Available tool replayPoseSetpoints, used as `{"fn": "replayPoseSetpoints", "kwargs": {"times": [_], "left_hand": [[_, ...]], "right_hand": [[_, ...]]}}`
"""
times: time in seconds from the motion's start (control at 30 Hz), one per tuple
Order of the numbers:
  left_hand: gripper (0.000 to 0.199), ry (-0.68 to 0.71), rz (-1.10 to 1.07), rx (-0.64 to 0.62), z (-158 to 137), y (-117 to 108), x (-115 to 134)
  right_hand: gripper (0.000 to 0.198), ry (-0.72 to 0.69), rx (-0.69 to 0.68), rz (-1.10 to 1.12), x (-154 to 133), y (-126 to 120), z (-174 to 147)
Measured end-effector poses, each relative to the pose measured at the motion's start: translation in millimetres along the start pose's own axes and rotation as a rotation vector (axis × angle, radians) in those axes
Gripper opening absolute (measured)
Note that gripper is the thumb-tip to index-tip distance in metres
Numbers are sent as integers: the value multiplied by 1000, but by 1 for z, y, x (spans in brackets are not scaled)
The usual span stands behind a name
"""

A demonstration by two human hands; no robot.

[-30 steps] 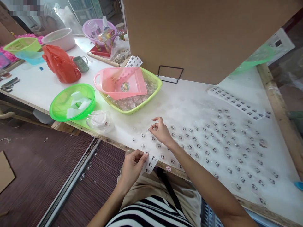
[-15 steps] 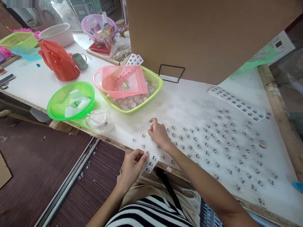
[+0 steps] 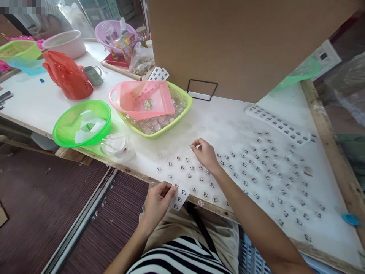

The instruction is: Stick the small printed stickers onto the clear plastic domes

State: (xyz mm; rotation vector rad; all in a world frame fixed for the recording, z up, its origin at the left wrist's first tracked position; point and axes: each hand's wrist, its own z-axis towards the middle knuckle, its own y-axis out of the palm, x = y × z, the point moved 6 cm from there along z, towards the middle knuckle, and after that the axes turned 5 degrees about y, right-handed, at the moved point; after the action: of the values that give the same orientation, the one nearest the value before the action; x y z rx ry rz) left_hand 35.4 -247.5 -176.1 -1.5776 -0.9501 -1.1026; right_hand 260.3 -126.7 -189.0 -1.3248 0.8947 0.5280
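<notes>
My left hand (image 3: 157, 201) pinches the corner of a small white sheet of panda stickers (image 3: 179, 199) between thumb and forefinger, over the table's front edge. My right hand (image 3: 205, 154) hovers over the white table (image 3: 228, 114), thumb and forefinger pinched together. Whether anything sits between those fingertips is too small to make out. Around and below the right hand lie many small clear discs with panda stickers (image 3: 201, 178), spread in loose rows across the right side. A longer strip of panda stickers (image 3: 281, 123) lies farther back.
A yellow-green basket (image 3: 186, 108) holds clear pieces, with a pink tray (image 3: 128, 108) on top. Left of it are a green basket (image 3: 57, 131), a clear plastic bag (image 3: 116, 146), a red bag (image 3: 67, 76) and a mug (image 3: 94, 76). A large cardboard box (image 3: 222, 49) stands behind.
My right hand has moved right and slightly away, uncovering stickered discs beneath where it was. The left hand keeps hold of the sticker sheet. The whole view has shifted a little.
</notes>
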Motion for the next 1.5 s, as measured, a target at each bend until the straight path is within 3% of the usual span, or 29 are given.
{"fn": "replayPoseSetpoints", "kwargs": {"times": [0.13,0.5,0.63,0.8,0.87,0.97,1.07,1.17,1.27,1.4,1.5], "left_hand": [[31,14,12,-18,1,4,0],[29,1,8,-3,-1,1,1],[28,8,-20,-3,1,2,2],[28,14,-74,21,2,0,6],[28,10,-96,34,2,-1,6],[29,3,-126,54,3,-2,3],[29,-3,-147,72,4,-3,0],[29,-4,-157,69,6,-1,-1],[29,-10,-178,26,7,4,1],[34,-24,-212,-25,6,9,5],[31,-29,-213,4,5,9,8]], "right_hand": [[10,119,-155,105,15,7,2],[6,93,-174,-96,15,12,0],[9,-19,-173,-327,2,18,-6],[19,-130,-73,-613,-14,16,-9],[13,-127,-44,-569,-19,9,-13],[11,-87,-81,-288,-30,-6,-35],[20,-36,-372,29,-41,-6,-76],[21,4,-559,116,-47,-3,-113],[13,30,-534,153,-44,-4,-125],[18,1,-551,180,-44,-2,-125],[22,-48,-543,166,-47,-3,-127]]}}
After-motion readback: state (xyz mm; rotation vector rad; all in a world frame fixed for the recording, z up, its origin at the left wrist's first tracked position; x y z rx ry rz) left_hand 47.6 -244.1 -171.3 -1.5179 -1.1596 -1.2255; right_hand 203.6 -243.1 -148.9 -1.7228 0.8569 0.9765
